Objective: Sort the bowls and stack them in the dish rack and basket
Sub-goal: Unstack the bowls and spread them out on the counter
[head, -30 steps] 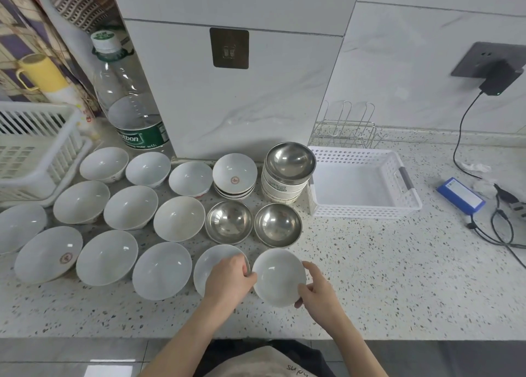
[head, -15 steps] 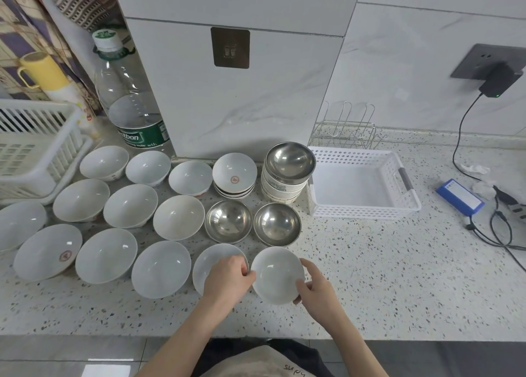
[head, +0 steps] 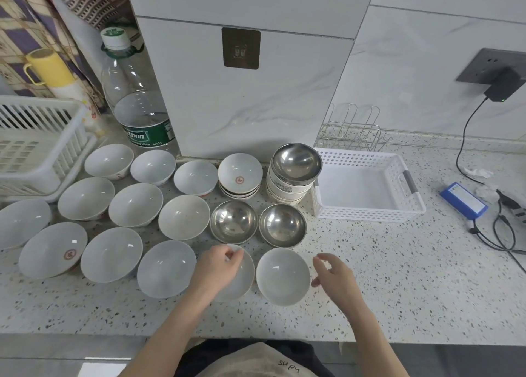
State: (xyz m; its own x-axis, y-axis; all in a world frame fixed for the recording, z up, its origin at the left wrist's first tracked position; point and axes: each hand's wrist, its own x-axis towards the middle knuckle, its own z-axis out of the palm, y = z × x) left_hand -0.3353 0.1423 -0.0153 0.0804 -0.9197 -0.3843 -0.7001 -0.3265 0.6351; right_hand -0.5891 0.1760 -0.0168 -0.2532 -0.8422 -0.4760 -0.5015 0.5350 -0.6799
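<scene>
1. While resting on the speckled stone counter point(head: 370, 277), a round white ceramic bowl point(head: 282, 276) sits between both hands.
2. Left hand point(head: 217, 268): fingers loosely curled over the neighbouring white bowl point(head: 242, 279).
3. Right hand point(head: 336, 274): fingers relaxed, just beside the bowl.

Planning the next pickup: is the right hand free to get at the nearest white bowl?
Probably yes: the right hand hovers open just right of the white bowl, nothing between them.

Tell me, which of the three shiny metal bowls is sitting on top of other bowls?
The steel bowl beside the white perforated basket: it caps a stack of white bowls. The other two steel bowls sit directly on the counter.
</scene>
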